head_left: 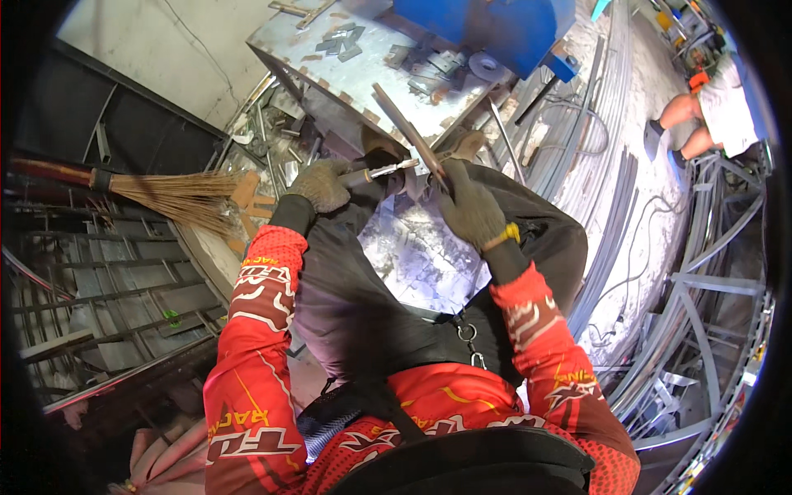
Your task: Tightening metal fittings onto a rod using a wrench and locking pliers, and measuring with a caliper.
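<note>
Base: Left side first. How is the arm set?

Me: From my end of the feed: left sleeve rises near-upright from lower left, wrist turned inward. Left grip gloved, back of it toward me, curled round the near end of a slim metal tool. Tool points right, nearly level, tip slightly high.

Base: And the right?

Me: Right sleeve leans up and inward from lower right; yellow band at the wrist. Right grip wrapped about the near end of a long metal bar, fingers partly hidden. Bar slants up-left, toward the counter.

Base: Tool against bar?

Me: They meet in my view, between the two grips. Real contact or mere overlap, I can't fairly say; the floor beneath glares.

Base: Hands relative to the body?

Me: Side by side, a gap between, out over the spread, dark-clad knees. Elbows wide.

Base: Surroundings?

Me: Counter ahead carries metal plates and a round disc. Broom left of the left grip, bristles toward it. Long rods on the floor, right.
</note>
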The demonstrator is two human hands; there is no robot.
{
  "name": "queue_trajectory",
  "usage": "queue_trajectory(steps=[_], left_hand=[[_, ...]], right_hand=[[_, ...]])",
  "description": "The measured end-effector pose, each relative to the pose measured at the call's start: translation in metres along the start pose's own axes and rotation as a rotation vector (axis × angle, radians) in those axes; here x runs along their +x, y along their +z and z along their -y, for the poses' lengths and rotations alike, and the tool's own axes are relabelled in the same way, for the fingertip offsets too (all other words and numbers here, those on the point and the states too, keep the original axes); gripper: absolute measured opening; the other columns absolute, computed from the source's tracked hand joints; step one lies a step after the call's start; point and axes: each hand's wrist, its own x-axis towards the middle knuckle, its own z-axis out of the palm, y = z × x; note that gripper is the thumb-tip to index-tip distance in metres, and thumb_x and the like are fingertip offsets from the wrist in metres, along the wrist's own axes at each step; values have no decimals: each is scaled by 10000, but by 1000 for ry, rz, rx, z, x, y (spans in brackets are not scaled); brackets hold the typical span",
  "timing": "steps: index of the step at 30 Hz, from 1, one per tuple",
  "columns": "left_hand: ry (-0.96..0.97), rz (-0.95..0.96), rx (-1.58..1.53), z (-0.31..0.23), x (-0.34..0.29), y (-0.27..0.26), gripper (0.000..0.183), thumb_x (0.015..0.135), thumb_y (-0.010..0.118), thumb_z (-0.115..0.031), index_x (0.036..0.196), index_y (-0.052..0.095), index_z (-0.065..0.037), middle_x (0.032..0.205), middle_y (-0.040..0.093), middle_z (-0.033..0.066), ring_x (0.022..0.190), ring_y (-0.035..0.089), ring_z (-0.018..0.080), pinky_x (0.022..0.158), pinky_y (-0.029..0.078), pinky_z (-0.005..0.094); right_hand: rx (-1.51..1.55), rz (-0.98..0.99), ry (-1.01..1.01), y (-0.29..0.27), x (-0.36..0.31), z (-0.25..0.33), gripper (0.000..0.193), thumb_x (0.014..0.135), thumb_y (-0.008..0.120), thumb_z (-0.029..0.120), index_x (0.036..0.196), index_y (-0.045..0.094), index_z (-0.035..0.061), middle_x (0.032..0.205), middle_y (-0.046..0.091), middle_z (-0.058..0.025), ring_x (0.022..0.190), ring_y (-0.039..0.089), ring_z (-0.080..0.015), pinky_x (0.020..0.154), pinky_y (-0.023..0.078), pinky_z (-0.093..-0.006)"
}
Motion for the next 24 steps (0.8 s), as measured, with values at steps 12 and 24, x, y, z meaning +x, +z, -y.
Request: queue_trajectory(steps=[12,24], left_hand=[[23,-3,-13,14,7,8,480,755,661,-141,1224,750,-98,1066,744,254,1029,722,384,936,550,431],[2,-43,0,13,-1,9,521,731,659,-148,1244,745,-118,1100,731,268,1047,709,413,946,554,447]], right_hand=[[53,-93,5,6,-66,-2,411,936,580,197,1322,463,124,910,678,-317,847,657,-547,720,500,-642],[-4,-16,-106,-6,-16,7,414,964,578,273,1328,475,106,958,696,-304,917,663,-536,780,508,-623]])
